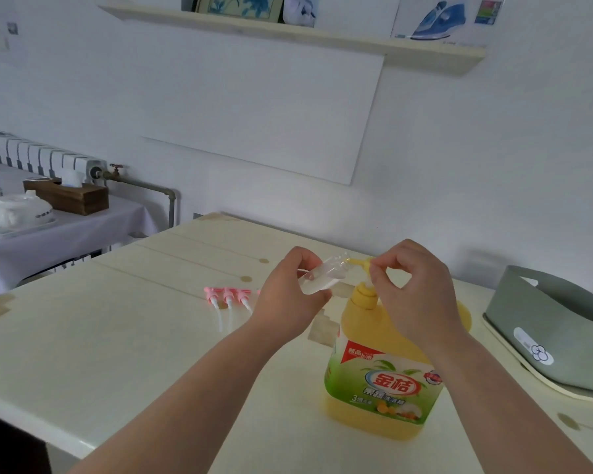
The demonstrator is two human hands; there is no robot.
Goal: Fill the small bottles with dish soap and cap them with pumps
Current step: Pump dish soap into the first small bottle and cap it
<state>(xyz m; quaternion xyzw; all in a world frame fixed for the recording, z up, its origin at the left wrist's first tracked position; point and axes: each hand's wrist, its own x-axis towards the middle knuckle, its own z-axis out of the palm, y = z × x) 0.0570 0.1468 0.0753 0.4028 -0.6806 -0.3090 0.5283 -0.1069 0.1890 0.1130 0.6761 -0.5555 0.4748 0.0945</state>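
A big yellow dish soap jug (384, 381) with a green label stands on the cream table (117, 354). My right hand (415, 289) pinches the head of its yellow pump (365, 265), whose spout points left. My left hand (288, 295) holds a small clear bottle (322, 275) tilted, with its mouth right at the spout tip. Three pink pumps (228, 297) with white tubes lie in a row on the table left of my left hand; a possible further one is hidden behind that hand.
A grey-green basket (555, 336) on a cream tray sits at the right table edge. To the far left stands a side table with a white cloth, a teapot (18, 210) and a wooden tissue box (69, 196). A shelf (305, 39) hangs above.
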